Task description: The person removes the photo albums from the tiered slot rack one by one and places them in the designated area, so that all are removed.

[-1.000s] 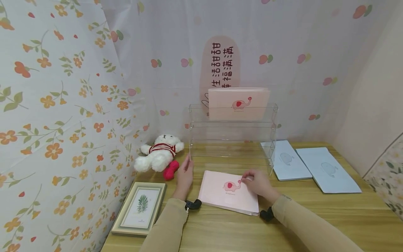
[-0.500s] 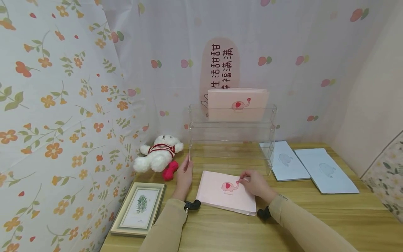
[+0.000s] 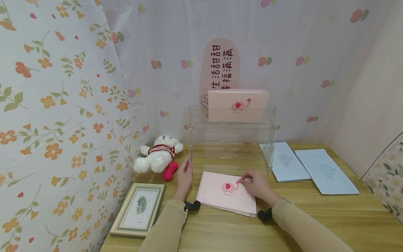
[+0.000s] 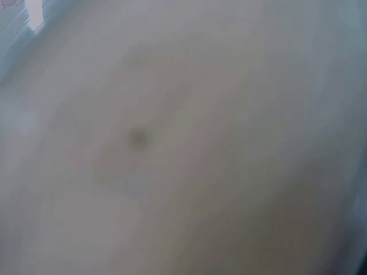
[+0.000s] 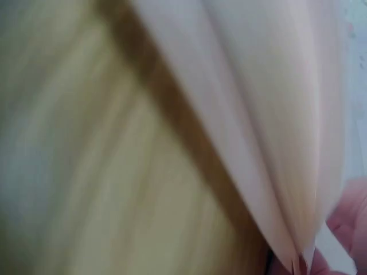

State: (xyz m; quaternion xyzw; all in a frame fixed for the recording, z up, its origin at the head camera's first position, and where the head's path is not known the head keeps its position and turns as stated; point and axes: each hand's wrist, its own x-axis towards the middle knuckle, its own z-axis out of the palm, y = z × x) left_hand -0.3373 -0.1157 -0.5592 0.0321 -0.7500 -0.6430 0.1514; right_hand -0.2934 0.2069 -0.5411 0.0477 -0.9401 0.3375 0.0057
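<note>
Both arms wear long tan sleeves; a small black camera unit is strapped under each wrist

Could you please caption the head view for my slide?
Right hand rests on a pink notebook; left hand beside it.

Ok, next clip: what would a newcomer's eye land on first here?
Probably the pink notebook with a red elephant, lying flat on the wooden desk, with the right hand resting on its far right corner. The left hand rests just left of it. Behind stands a clear acrylic rack holding a matching pink notebook in its top tier, with a white teddy bear at its left.
</note>
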